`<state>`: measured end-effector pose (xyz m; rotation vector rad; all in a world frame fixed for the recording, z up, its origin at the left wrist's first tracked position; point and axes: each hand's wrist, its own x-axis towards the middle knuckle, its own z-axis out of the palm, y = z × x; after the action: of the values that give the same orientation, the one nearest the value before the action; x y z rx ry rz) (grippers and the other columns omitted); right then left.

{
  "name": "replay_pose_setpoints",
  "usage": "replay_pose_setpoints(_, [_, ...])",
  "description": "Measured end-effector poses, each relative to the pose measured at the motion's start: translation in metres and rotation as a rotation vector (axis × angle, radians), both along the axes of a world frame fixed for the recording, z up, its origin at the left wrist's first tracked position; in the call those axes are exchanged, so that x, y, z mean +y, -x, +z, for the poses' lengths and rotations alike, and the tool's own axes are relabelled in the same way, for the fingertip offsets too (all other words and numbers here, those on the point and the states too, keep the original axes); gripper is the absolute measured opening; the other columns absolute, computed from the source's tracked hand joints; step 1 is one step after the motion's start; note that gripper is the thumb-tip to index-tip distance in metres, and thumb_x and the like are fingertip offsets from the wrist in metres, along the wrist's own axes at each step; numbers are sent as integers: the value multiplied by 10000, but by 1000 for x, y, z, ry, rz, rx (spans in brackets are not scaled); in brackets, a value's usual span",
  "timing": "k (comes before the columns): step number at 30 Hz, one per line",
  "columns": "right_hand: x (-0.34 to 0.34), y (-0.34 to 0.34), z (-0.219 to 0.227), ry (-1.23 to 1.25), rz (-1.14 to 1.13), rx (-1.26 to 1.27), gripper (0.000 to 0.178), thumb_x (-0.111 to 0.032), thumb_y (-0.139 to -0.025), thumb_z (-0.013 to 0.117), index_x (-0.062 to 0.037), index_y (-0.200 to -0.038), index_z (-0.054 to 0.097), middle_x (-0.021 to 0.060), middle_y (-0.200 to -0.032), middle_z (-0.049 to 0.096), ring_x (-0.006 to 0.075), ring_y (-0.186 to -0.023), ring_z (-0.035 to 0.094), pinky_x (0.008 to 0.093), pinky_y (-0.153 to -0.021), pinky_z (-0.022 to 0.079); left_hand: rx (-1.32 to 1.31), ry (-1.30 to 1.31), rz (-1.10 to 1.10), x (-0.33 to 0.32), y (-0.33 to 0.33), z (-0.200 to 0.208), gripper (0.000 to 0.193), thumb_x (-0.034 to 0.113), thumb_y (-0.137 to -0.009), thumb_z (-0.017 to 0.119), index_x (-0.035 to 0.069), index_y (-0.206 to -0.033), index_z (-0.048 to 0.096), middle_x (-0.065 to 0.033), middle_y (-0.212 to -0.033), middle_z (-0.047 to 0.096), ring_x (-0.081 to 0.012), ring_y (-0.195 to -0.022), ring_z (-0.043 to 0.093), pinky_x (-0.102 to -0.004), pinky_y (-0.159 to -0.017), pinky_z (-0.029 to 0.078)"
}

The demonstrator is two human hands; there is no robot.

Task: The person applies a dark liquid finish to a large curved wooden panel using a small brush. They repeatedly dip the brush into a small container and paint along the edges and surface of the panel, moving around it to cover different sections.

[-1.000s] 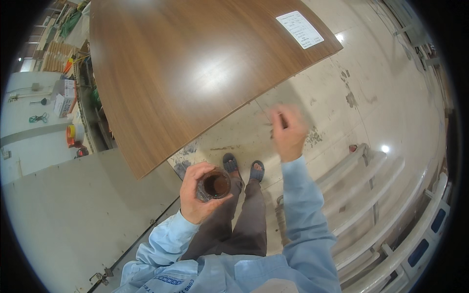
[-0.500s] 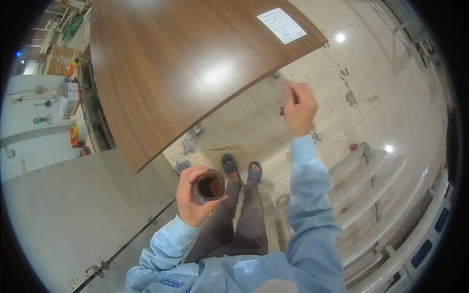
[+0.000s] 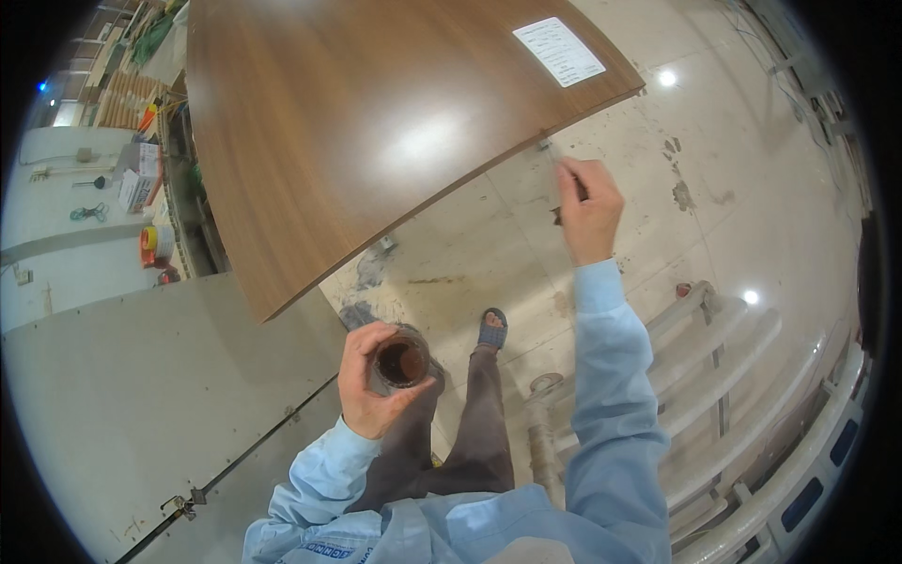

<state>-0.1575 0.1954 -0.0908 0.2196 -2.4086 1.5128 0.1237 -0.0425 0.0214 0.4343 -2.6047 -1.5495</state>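
My left hand [image 3: 371,381] is wrapped round a small clear jar [image 3: 402,357] with dark brown liquid in it, held over my legs. Its open mouth faces up at me. Out to the right, my right hand [image 3: 594,211] is closed, fingertips pinched together just off the near edge of a brown wood-grain board [image 3: 310,188]. A thin, dark-ended tool [image 3: 557,216] shows beside the fingers; its kind is too small to make out. The board carries a white printed label [image 3: 559,52] near its far right corner.
Grey panels [image 3: 160,404] lie along the left. White rounded rails [image 3: 733,376] stand at the lower right, beside a wrapped post [image 3: 542,432]. A carton [image 3: 139,177] and tape rolls [image 3: 155,242] sit at the far left. The tiled floor [image 3: 507,244] has dark stains.
My right hand has shifted slightly right. One foot shows now where two did, as my legs have moved. The board sits slightly further right in view; the jar stays in my left hand.
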Motion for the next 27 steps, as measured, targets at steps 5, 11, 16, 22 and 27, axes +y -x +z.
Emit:
replay_pose_setpoints(5, [-9, -6, 8, 11, -225, 118, 127, -67, -953, 721, -37, -1058, 784, 129, -953, 738, 291, -814, 696, 373, -736, 547, -1, 17, -20, -15, -5, -5, 801, 210, -686, 1015, 25, -1343, 596, -135, -1339, 573, -268, -1257, 598, -395, -1099, 478])
replay_pose_setpoints(11, [-90, -100, 1, -19, 272, -8, 150, 16, -917, 699, -30, -1042, 769, 127, -984, 727, 273, -791, 681, 353, -721, 545, 44, -69, 21, -39, -23, -17, 798, 203, -690, 1014, 27, -1345, 592, -133, -1348, 568, -258, -1259, 596, -391, -1098, 481])
replay_pose_setpoints(16, [-111, -118, -7, 5, 159, -76, 113, -16, -935, 721, -36, -1039, 761, 123, -969, 705, 291, -797, 681, 384, -678, 535, 41, -38, 74, -69, -49, -21, 793, 187, -692, 1010, 30, -1347, 591, -128, -1343, 563, -255, -1258, 593, -384, -1090, 489])
replay_pose_setpoints(22, [-115, -143, 70, -127, 335, -112, 113, -4, -919, 747, -24, -1030, 753, 125, -940, 693, 295, -782, 673, 375, -653, 529, 55, 25, 123, -102, -65, -43, 746, 139, -702, 981, 28, -1340, 611, -125, -1349, 582, -266, -1255, 609, -392, -1076, 509])
replay_pose_setpoints(27, [-141, -199, 133, -466, 758, 17, 167, -1, -864, 738, -28, -1025, 703, 116, -944, 610, 294, -789, 656, 399, -638, 529, 130, 97, 83, -122, -66, -66, 739, 96, -686, 955, 27, -1341, 620, -157, -1338, 621, -329, -1216, 642, -400, -1061, 524])
